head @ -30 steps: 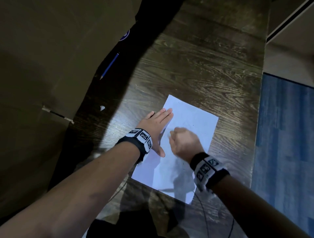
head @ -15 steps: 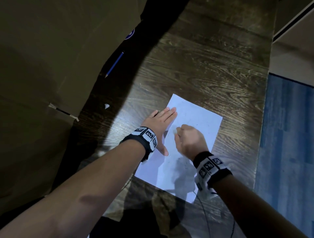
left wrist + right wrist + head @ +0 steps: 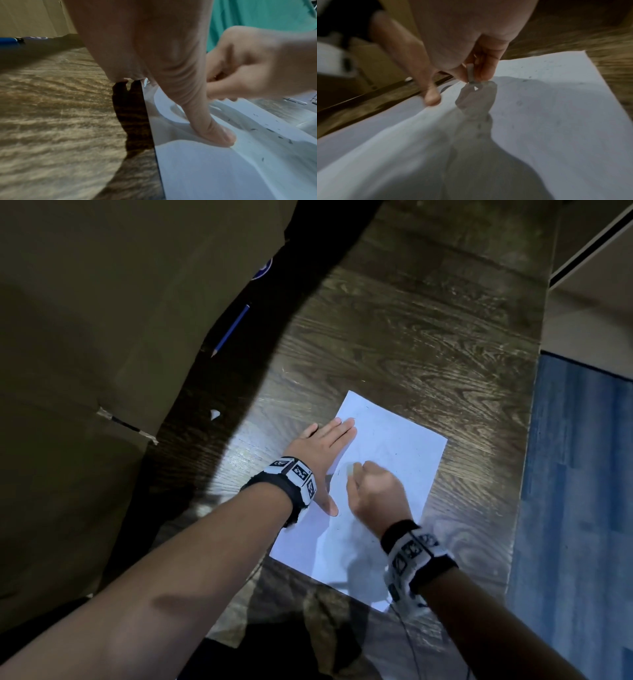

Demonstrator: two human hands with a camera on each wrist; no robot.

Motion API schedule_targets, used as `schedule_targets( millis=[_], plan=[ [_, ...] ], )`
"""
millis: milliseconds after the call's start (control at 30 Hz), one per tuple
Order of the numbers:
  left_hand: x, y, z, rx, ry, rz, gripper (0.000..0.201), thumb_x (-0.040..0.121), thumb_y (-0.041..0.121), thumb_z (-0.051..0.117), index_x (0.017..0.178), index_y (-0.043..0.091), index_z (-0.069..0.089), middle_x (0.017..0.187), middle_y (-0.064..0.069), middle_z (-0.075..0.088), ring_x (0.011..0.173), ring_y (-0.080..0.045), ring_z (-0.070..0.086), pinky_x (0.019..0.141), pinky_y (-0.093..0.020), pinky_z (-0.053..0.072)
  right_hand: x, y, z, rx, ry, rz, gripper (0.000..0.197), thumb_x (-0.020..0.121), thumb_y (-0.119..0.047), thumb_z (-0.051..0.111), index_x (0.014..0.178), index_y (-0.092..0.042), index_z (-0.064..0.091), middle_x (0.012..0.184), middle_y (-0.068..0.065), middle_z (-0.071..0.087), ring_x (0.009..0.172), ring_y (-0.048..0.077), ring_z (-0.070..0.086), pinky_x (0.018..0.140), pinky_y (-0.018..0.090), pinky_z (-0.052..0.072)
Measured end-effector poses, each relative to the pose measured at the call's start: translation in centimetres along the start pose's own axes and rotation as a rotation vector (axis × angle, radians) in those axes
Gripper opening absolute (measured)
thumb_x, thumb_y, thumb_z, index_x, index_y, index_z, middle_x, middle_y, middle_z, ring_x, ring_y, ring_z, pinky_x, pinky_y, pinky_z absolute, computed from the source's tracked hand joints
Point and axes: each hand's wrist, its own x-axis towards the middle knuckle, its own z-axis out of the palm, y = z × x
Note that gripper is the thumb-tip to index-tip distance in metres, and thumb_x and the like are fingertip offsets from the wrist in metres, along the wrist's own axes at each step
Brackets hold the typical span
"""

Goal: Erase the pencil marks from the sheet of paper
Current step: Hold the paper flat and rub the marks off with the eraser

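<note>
A white sheet of paper [image 3: 394, 460] lies on the dark wooden table, with faint pencil marks and dark eraser crumbs [image 3: 269, 129] on it. My left hand [image 3: 322, 446] lies flat on the sheet's left edge, fingers straight, thumb [image 3: 214, 129] pressing the paper. My right hand [image 3: 373, 487] is curled just right of it, pinching a small pale eraser [image 3: 471, 73] whose tip touches the sheet [image 3: 556, 108]. In the head view the eraser [image 3: 350, 469] shows beside the knuckles.
A blue pencil [image 3: 231, 330] lies far left on the table, in shadow beside a large cardboard box [image 3: 102, 337]. A small white scrap [image 3: 214, 414] sits left of the sheet. The table's right edge [image 3: 527, 474] drops to blue flooring.
My right hand with the eraser has shifted a little back and forth over the middle of the sheet. The left hand has stayed flat on the paper.
</note>
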Motion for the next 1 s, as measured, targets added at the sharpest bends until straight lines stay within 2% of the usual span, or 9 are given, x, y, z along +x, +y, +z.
schedule_targets(
  millis=[167, 367, 500, 567, 633, 700, 833, 900, 1000],
  plan=[
    [0.0, 0.1, 0.0, 0.007, 0.011, -0.005, 0.159, 0.047, 0.079, 0.081, 0.159, 0.020, -0.016, 0.164, 0.008, -0.025, 0.151, -0.011, -0.021, 0.125, -0.041, -0.005, -1.1, 0.0, 0.2, -0.083, -0.097, -0.185, 0.008, 0.076, -0.010, 0.055, 0.068, -0.012, 0.054, 0.063, 0.002, 0.050, 0.055, 0.025, 0.051, 0.041, 0.028, 0.031],
    [0.0, 0.2, -0.3, 0.006, -0.012, -0.003, 0.156, 0.051, 0.078, 0.080, 0.158, 0.019, -0.017, 0.163, 0.009, -0.028, 0.150, -0.010, -0.023, 0.125, -0.041, -0.007, 3.6, 0.0, -0.6, -0.145, -0.192, 0.005, 0.017, 0.094, -0.019, 0.045, 0.089, -0.009, 0.058, 0.076, 0.008, 0.061, 0.064, 0.032, 0.060, 0.053, 0.032, 0.032],
    [0.0, 0.0, 0.0, -0.010, 0.011, -0.002, 0.156, 0.051, 0.076, 0.082, 0.158, 0.020, -0.017, 0.164, 0.009, -0.026, 0.151, -0.010, -0.022, 0.125, -0.040, -0.006, 0.3, -1.4, 0.0, -0.062, -0.045, -0.060, 0.015, 0.082, -0.014, 0.048, 0.073, -0.009, 0.059, 0.058, 0.005, 0.052, 0.047, 0.027, 0.051, 0.043, 0.028, 0.027],
    [0.1, 0.0, 0.3, -0.006, 0.032, -0.005, 0.155, 0.051, 0.073, 0.083, 0.159, 0.020, -0.016, 0.165, 0.009, -0.024, 0.151, -0.010, -0.020, 0.125, -0.040, -0.004, -1.7, -1.7, 0.0, -0.009, -0.082, -0.111, 0.021, 0.081, -0.021, 0.039, 0.069, -0.013, 0.055, 0.055, 0.003, 0.050, 0.044, 0.025, 0.049, 0.042, 0.025, 0.023],
    [0.1, 0.1, 0.3, 0.001, 0.032, -0.009, 0.156, 0.050, 0.076, 0.082, 0.158, 0.020, -0.016, 0.164, 0.008, -0.024, 0.151, -0.011, -0.020, 0.125, -0.040, -0.005, -1.2, -1.3, -0.2, -0.013, -0.094, -0.131, 0.018, 0.080, -0.017, 0.042, 0.067, -0.014, 0.053, 0.056, 0.002, 0.049, 0.046, 0.025, 0.050, 0.043, 0.025, 0.022],
    [0.1, 0.1, 0.1, -0.006, 0.015, -0.001, 0.157, 0.050, 0.077, 0.081, 0.158, 0.019, -0.017, 0.164, 0.008, -0.026, 0.151, -0.011, -0.021, 0.124, -0.040, -0.007, 1.2, -0.7, -0.3, -0.052, -0.083, -0.064, 0.015, 0.084, -0.011, 0.051, 0.069, -0.011, 0.057, 0.061, 0.005, 0.053, 0.052, 0.027, 0.053, 0.046, 0.028, 0.028],
    [0.0, 0.0, -0.1, -0.005, 0.005, 0.007, 0.158, 0.049, 0.078, 0.080, 0.159, 0.019, -0.017, 0.164, 0.009, -0.027, 0.151, -0.010, -0.022, 0.124, -0.039, -0.009, 4.2, 0.1, -0.4, -0.022, -0.076, 0.082, 0.020, 0.092, -0.015, 0.049, 0.075, -0.008, 0.058, 0.071, 0.010, 0.059, 0.060, 0.033, 0.057, 0.051, 0.031, 0.035],
    [0.1, -0.1, 0.1, -0.013, 0.026, 0.002, 0.158, 0.048, 0.077, 0.082, 0.159, 0.020, -0.015, 0.164, 0.009, -0.024, 0.151, -0.010, -0.020, 0.124, -0.039, -0.008, 2.1, -0.8, -0.1, -0.002, -0.002, 0.005, 0.014, 0.084, -0.010, 0.057, 0.070, -0.008, 0.058, 0.063, 0.009, 0.055, 0.052, 0.030, 0.054, 0.045, 0.033, 0.037],
    [0.1, -0.1, 0.1, -0.015, 0.036, 0.000, 0.158, 0.047, 0.073, 0.085, 0.159, 0.020, -0.014, 0.165, 0.009, -0.023, 0.151, -0.010, -0.020, 0.123, -0.037, -0.009, -0.9, -1.2, 0.3, -0.004, -0.066, -0.106, 0.015, 0.079, -0.018, 0.050, 0.067, -0.012, 0.057, 0.058, 0.003, 0.052, 0.049, 0.026, 0.053, 0.041, 0.029, 0.037]
  ],
)
